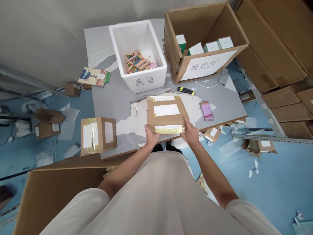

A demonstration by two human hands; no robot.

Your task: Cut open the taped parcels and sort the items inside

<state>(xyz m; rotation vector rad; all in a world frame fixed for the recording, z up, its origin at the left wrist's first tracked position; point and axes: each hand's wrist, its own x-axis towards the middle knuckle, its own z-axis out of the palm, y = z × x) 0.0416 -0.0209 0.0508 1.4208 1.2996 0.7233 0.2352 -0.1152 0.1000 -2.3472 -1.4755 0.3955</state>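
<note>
Between both my hands is a taped cardboard box (pixel 168 118) with white labels on its top and near side. My left hand (pixel 151 136) grips its near left corner, and my right hand (pixel 190 131) grips the near right corner; some fingers are hidden beneath or behind it. The box is over the near part of the grey table (pixel 107 101); whether it rests there I cannot tell. Beyond it lies a black and yellow box cutter (pixel 186 90). A pink item (pixel 206 111), blurred out, lies to the right. Another taped cardboard box (pixel 99 135) sits at the table's left corner.
A white foam bin (pixel 144 80) holding several flat colourful packs stands at the back, beside a large open carton (pixel 207 65) with white-green boxes. Flat packs (pixel 94 77) lie at the left edge. A big open carton (pixel 61 195) stands below left. Scraps litter the blue floor (pixel 281 182).
</note>
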